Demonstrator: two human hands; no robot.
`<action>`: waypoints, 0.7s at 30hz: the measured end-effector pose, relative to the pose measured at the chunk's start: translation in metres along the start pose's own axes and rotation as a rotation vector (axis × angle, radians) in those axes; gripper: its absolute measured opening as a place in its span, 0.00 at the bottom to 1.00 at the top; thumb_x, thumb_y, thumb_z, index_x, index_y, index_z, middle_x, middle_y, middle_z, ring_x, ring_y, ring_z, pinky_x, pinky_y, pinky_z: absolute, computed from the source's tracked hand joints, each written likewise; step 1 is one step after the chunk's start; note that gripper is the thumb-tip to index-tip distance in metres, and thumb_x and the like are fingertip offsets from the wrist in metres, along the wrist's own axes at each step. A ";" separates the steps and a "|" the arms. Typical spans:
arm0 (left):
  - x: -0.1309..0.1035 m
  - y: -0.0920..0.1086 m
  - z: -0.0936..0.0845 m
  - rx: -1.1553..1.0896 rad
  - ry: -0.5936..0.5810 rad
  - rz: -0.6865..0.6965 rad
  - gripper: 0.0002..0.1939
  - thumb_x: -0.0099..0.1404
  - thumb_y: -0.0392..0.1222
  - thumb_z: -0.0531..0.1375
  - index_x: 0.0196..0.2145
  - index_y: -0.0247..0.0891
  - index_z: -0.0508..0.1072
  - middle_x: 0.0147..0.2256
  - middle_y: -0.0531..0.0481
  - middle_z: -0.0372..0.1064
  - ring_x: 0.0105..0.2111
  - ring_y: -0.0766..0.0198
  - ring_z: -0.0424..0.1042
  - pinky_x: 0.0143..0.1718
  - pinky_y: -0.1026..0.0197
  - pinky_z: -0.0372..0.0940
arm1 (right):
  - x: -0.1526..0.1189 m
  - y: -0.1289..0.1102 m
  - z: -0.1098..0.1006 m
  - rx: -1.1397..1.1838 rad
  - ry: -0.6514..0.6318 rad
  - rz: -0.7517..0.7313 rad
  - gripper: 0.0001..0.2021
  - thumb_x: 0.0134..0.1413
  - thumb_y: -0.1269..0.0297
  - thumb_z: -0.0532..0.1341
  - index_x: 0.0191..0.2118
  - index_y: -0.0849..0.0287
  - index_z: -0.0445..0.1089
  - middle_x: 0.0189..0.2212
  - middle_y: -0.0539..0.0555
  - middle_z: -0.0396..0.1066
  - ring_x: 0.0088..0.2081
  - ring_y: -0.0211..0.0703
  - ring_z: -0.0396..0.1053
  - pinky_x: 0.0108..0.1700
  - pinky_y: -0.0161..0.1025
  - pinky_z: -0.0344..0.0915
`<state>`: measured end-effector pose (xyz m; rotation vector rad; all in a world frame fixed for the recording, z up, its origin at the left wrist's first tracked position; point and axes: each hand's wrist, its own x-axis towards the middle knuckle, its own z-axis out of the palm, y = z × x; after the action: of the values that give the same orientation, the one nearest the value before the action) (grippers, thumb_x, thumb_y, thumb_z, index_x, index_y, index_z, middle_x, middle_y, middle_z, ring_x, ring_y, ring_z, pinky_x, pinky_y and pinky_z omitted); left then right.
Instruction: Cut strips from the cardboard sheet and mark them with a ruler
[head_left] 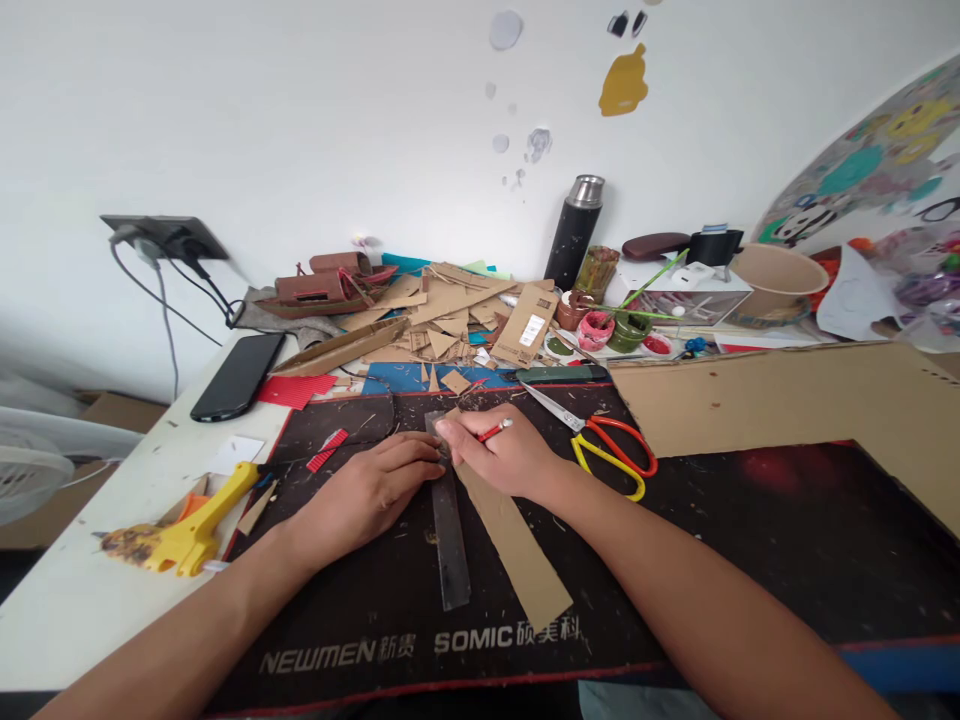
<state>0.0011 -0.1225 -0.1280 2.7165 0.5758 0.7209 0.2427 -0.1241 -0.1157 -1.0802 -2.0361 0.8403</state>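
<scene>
A red pencil (pixel 496 430) is gripped in my right hand (pixel 506 455), its lower end hidden by the fingers. Beneath that hand a strip of brown cardboard (pixel 521 555) runs slantwise toward me on the black mat (pixel 337 600). My left hand (pixel 382 485) lies palm down, fingers together and bent, with the fingertips pressed on a clear ruler (pixel 451 555). The ruler lies left of the strip's near part, and the two meet under my fingers. Scissors (pixel 600 435) with one red and one yellow handle lie open, right of my right hand.
A yellow glue gun (pixel 199 530) and a phone (pixel 238 378) lie at the left. Cardboard scraps (pixel 450 310), a brown model boat (pixel 322 285), paint jars (pixel 630 330) and a black thermos (pixel 574 235) line the back. A large cardboard sheet (pixel 750 395) covers the right rear.
</scene>
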 end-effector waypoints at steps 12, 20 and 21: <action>-0.002 0.000 0.000 0.094 0.000 0.036 0.15 0.77 0.30 0.56 0.53 0.39 0.79 0.49 0.42 0.80 0.55 0.52 0.79 0.55 0.51 0.78 | 0.000 0.003 0.000 0.162 0.177 0.126 0.32 0.75 0.37 0.51 0.28 0.53 0.74 0.18 0.49 0.70 0.24 0.42 0.72 0.32 0.38 0.65; -0.005 0.004 -0.010 0.214 0.127 0.037 0.14 0.76 0.27 0.57 0.52 0.38 0.77 0.46 0.44 0.80 0.51 0.56 0.79 0.55 0.57 0.75 | 0.006 0.013 -0.003 0.391 0.280 0.264 0.31 0.69 0.31 0.57 0.31 0.55 0.74 0.14 0.45 0.65 0.16 0.38 0.64 0.24 0.36 0.61; -0.005 0.005 -0.010 0.221 0.130 0.047 0.13 0.76 0.27 0.57 0.52 0.38 0.76 0.46 0.44 0.80 0.50 0.56 0.79 0.54 0.56 0.75 | 0.007 0.014 -0.004 0.405 0.296 0.280 0.31 0.68 0.31 0.57 0.31 0.55 0.74 0.14 0.45 0.64 0.16 0.38 0.64 0.23 0.36 0.60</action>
<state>-0.0063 -0.1270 -0.1198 2.9098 0.6596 0.8997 0.2492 -0.1106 -0.1229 -1.1857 -1.4138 1.1035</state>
